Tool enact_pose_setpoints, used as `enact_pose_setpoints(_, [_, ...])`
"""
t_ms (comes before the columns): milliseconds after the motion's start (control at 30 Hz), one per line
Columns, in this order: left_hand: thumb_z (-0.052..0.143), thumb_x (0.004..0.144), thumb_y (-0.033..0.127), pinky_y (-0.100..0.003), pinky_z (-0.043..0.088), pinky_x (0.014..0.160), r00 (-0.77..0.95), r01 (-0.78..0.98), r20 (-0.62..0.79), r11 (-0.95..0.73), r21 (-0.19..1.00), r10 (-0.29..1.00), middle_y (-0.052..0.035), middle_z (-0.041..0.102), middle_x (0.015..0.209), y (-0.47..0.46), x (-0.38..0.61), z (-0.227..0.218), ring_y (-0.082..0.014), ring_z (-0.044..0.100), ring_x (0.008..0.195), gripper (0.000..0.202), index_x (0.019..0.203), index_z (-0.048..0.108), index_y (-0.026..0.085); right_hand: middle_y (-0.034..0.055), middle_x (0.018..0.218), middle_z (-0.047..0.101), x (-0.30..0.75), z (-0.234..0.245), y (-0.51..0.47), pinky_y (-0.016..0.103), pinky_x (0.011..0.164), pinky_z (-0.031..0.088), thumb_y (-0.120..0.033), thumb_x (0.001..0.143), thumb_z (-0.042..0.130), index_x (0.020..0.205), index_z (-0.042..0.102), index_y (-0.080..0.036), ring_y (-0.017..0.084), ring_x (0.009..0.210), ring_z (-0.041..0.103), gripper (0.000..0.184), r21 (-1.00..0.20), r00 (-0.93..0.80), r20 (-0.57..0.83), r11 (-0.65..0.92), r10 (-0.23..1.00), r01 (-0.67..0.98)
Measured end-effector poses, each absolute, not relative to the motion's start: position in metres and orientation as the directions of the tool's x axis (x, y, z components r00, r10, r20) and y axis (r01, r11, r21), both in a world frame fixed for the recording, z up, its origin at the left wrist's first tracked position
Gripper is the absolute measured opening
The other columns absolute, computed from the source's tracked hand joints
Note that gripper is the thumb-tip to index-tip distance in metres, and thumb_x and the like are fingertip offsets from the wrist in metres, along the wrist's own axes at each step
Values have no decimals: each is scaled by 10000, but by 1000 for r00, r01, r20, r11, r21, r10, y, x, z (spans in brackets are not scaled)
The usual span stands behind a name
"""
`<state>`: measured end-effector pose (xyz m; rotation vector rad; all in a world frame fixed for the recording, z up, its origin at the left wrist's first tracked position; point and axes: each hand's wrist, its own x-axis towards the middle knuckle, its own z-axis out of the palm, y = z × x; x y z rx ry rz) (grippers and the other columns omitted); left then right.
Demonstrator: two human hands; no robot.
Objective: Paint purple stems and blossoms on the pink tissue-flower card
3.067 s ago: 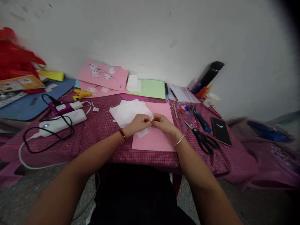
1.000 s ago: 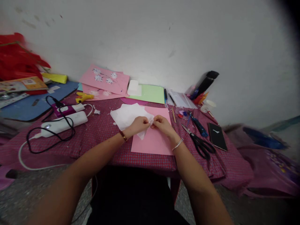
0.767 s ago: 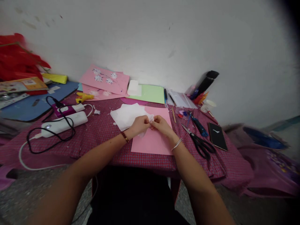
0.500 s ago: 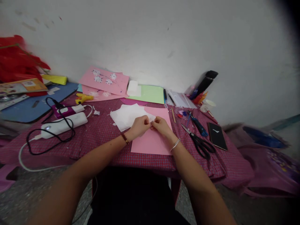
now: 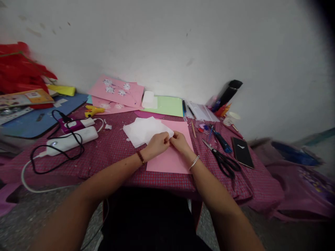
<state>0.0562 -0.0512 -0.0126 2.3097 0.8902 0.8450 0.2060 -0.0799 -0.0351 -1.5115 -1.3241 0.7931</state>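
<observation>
swung farther up the pink sheet [image 5: 169, 160], white paper [image 5: 164, 128] pinched by my left hand [image 5: 158, 143] and right hand [image 5: 181, 142] seems flimsy, best edge-held.

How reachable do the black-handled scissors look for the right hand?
Probably yes: the black-handled scissors lie uncovered on the checked tablecloth. But the right hand seems to pinch white paper, and would likely have to let go first.

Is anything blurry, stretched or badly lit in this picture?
Head view, edges: black upper right corner; the red bundle and pink plastic furniture look soft, the furniture stretched too.
Head view, middle: left hand and right hand are clearer, the white paper pale with little detail, the grey wall brightest low down, behind the table.
</observation>
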Motion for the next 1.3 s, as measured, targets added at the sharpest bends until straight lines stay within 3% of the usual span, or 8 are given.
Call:
enact_pose_setpoints(200, [492, 709, 107, -254, 243, 526, 524, 373, 416, -639, 672, 743, 52, 417, 563, -50, 56, -13, -105, 382, 539, 171, 622, 373, 193, -19, 651, 550, 205, -36, -79, 258, 580, 376, -232, 660, 490, 692, 534, -188, 142, 614, 464, 70, -871, 268, 190, 36, 944, 490])
enact_pose_setpoints(467, [487, 720, 108, -255, 258, 533, 590, 399, 364, -653, 644, 720, 48, 424, 566, -54, 57, -12, -109, 375, 537, 169, 622, 382, 197, 27, 802, 627, 201, -34, -82, 286, 698, 435, -183, 778, 393, 822, 540, -200, 181, 736, 548, 154, -783, 195, 298, 123, 934, 609])
enact_pose_setpoints(600, [502, 754, 122, -253, 306, 560, 562, 467, 325, -616, 634, 761, 39, 498, 616, -53, 56, -11, -130, 458, 577, 82, 791, 502, 195, 70, 939, 667, 200, -33, -83, 310, 799, 454, -165, 832, 359, 941, 568, -192, 204, 857, 593, 237, -779, 169, 304, 142, 938, 611])
enact_pose_setpoints(700, [524, 799, 170, -271, 336, 595, 561, 536, 329, -637, 555, 759, 11, 559, 693, -50, 55, -9, -155, 520, 638, 114, 908, 548, 192, 77, 964, 678, 200, -33, -82, 308, 820, 451, -197, 865, 381, 956, 578, -192, 208, 889, 606, 218, -766, 148, 289, 136, 946, 628])
enact_pose_setpoints(767, [513, 826, 195, -287, 331, 607, 590, 569, 353, -684, 456, 726, -12, 574, 736, -49, 55, -8, -166, 529, 668, 43, 820, 555, 193, 84, 942, 683, 200, -34, -82, 306, 805, 450, -202, 869, 393, 929, 584, -187, 210, 864, 611, 201, -753, 143, 273, 119, 951, 647])
enact_pose_setpoints(867, [493, 838, 203, -299, 298, 588, 591, 598, 382, -704, 384, 710, -20, 567, 745, -50, 55, -6, -165, 511, 658, 107, 737, 526, 194, 103, 930, 690, 201, -36, -81, 310, 782, 452, -238, 895, 381, 906, 595, -177, 217, 841, 615, 222, -754, 135, 269, 121, 954, 645])
enact_pose_setpoints(1067, [476, 825, 181, -288, 297, 591, 550, 554, 416, -689, 468, 724, 3, 529, 706, -52, 55, -4, -144, 469, 629, 134, 692, 472, 194, 115, 918, 700, 200, -37, -82, 311, 762, 451, -295, 926, 355, 886, 607, -172, 221, 808, 616, 283, -729, 126, 273, 119, 954, 674])
enact_pose_setpoints(1300, [481, 788, 165, -279, 300, 588, 560, 523, 391, -678, 516, 730, 13, 500, 667, -53, 55, -5, -137, 446, 609, 141, 660, 433, 198, 44, 849, 686, 200, -33, -82, 277, 732, 444, -217, 846, 435, 865, 597, -199, 193, 784, 602, 164, -762, 151, 304, 146, 940, 631])
